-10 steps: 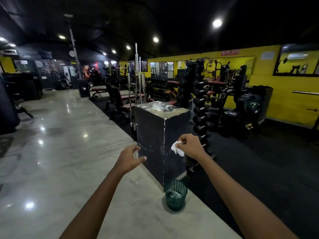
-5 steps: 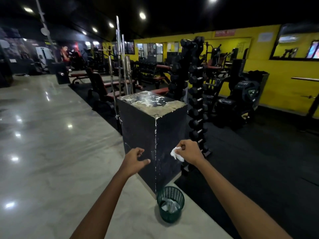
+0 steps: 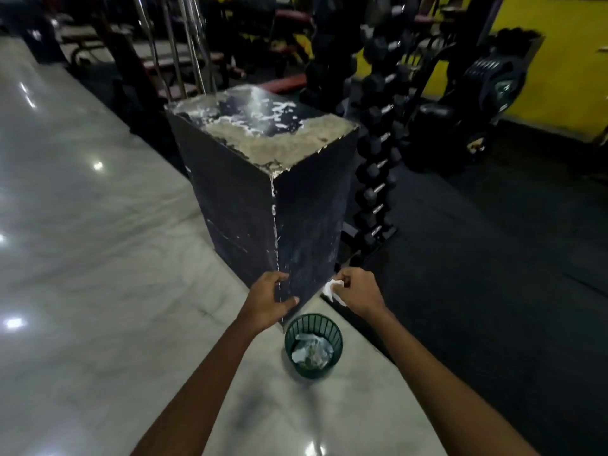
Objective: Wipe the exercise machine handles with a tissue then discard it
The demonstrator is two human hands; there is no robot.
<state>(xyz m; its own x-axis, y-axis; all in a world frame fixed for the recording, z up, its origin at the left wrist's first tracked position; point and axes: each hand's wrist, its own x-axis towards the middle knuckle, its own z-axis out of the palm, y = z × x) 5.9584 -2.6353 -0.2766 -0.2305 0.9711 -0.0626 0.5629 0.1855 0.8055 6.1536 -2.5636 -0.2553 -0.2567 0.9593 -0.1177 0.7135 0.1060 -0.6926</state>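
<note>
The discard step is being carried out: a crumpled tissue is being pinched in the closed right hand, above and right of the bin at lower centre. The left hand is being curled, seemingly empty, against the block. Next, the tissue needs carrying over the bin and releasing. Machine handles are lost in the dark background.

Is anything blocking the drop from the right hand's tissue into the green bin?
Nothing visible does. The crumpled white tissue in the right hand is above and slightly right of the open green slatted plastic wastebasket. The tall black box stands behind that path.
</note>
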